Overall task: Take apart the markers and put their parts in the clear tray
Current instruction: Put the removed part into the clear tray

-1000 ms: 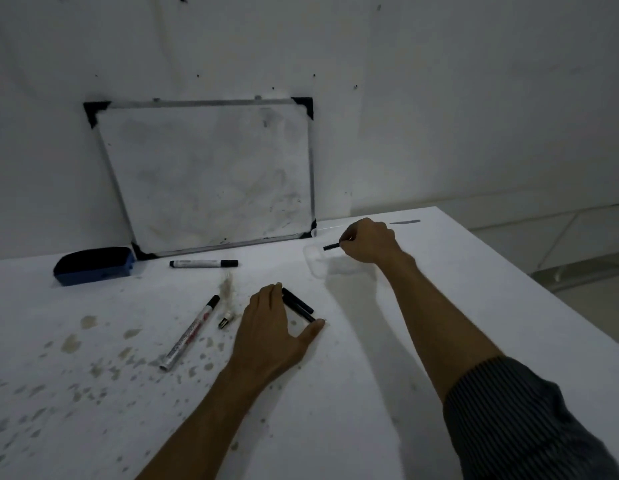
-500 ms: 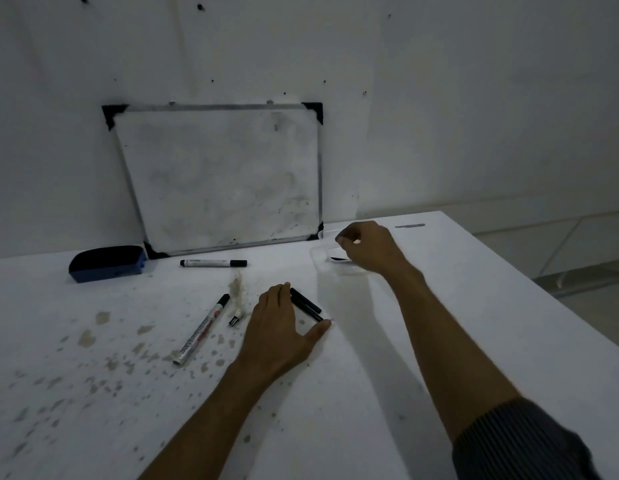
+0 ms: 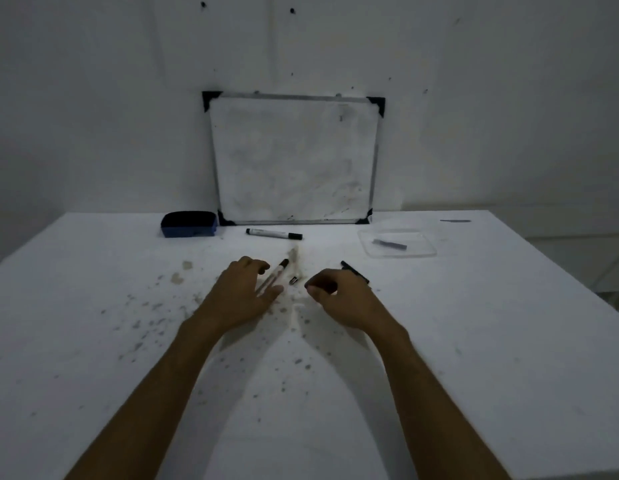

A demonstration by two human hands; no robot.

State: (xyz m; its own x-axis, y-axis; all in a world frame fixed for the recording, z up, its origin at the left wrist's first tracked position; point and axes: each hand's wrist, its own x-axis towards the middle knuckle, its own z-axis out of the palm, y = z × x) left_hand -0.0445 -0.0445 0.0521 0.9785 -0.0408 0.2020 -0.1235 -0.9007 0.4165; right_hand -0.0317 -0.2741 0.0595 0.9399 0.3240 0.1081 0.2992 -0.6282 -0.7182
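Note:
A white-barrelled marker (image 3: 279, 271) with a dark cap lies diagonally at mid-table. My left hand (image 3: 244, 292) spreads over its lower end, fingers apart and not closed on it. A small black marker piece (image 3: 293, 280) lies between my hands. My right hand (image 3: 339, 297) hovers with its fingers loosely curled and nothing visible in them. It partly hides two black marker parts (image 3: 353, 270) just behind it. The clear tray (image 3: 420, 242) sits at the back right with one dark marker part (image 3: 389, 244) in it. Another capped marker (image 3: 274, 233) lies in front of the whiteboard.
A small whiteboard (image 3: 294, 161) leans on the wall at the back. A blue eraser (image 3: 189, 224) sits to its left. Brown stains speckle the white table (image 3: 474, 341). A thin dark sliver (image 3: 455, 221) lies near the far right edge.
My right hand left the dark part in the tray and drew back to mid-table. My left hand moved off the black parts, left onto the diagonal marker. The view swung right.

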